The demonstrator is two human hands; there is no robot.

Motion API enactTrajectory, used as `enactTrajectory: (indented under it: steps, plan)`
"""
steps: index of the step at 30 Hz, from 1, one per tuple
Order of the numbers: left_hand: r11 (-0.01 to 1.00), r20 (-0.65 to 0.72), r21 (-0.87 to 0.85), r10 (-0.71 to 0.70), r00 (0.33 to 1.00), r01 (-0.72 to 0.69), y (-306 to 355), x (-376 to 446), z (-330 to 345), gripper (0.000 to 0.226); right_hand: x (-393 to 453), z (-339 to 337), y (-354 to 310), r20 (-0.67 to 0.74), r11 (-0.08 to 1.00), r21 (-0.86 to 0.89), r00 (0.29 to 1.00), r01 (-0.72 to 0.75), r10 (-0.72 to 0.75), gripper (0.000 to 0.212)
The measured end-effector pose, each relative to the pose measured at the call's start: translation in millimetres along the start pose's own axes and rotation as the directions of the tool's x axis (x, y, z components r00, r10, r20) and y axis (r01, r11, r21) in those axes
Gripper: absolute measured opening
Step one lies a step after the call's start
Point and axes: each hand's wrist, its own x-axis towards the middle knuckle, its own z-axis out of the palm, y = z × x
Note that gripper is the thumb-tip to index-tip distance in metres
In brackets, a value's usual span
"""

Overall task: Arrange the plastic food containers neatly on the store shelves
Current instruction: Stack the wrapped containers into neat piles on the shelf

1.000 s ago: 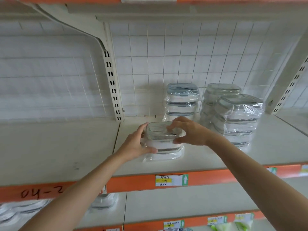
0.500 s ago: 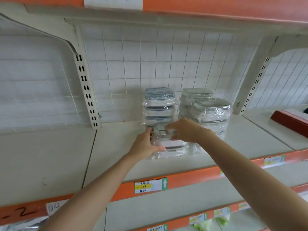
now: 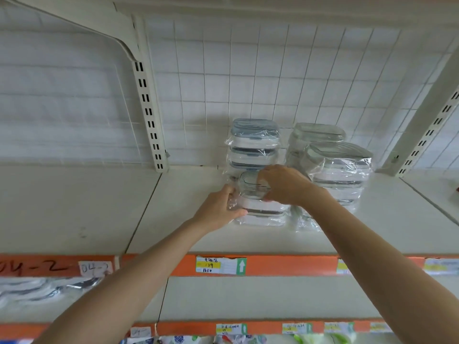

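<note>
Hands (image 3: 248,197) grip wrapped container stack (image 3: 258,207) on shelf (image 3: 173,219), contents unclear

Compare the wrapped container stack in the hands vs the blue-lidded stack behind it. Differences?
The held stack sits nearer the shelf edge; the blue-lidded stack stands against the back grid. The left hand and right hand grip the held stack; nothing touches the blue-lidded stack. The held stack's top lid looks clear with a dark outline; the other's is blue-grey. Both are stacked containers in clear plastic wrap.
</note>
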Motion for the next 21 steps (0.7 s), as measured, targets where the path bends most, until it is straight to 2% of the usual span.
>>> enactTrajectory:
  steps: [2, 6, 11, 16, 19, 21]
  plan:
    - [0.998, -0.012, 0.068, 0.003, 1.000, -0.002, -2, -9, -5, 0.035, 0, 0, 1, -0.008, 1.000, 0.003, 1.000, 0.008, -0.008, 0.039]
    - [0.967, 0.014, 0.246, 0.068, 0.998, -0.069, -10, -31, -18, 0.034, -9, 3, -3, -0.019, 0.999, 0.052, 1.000, -0.012, 0.013, 0.035]
    - [0.857, 0.098, 0.498, 0.100, 0.990, -0.136, -10, -51, -35, 0.039, -29, 16, -31, -0.191, 0.998, 0.062, 0.982, 0.003, 0.009, 0.040]
    - [0.775, 0.015, 0.613, 0.179, 0.984, -0.150, -19, -101, -52, 0.031, -53, 30, -84, -0.228, 0.993, 0.028, 0.967, 0.118, -0.108, 0.042]
    - [0.775, -0.067, 0.621, 0.199, 0.978, -0.116, -34, -140, -58, 0.021, -74, 47, -122, -0.176, 0.984, 0.046, 0.971, 0.174, -0.164, 0.043]
    - [0.791, -0.072, 0.604, 0.181, 0.981, -0.101, -46, -168, -61, 0.023, -89, 58, -143, -0.178, 0.973, 0.071, 0.963, 0.218, -0.203, 0.040]
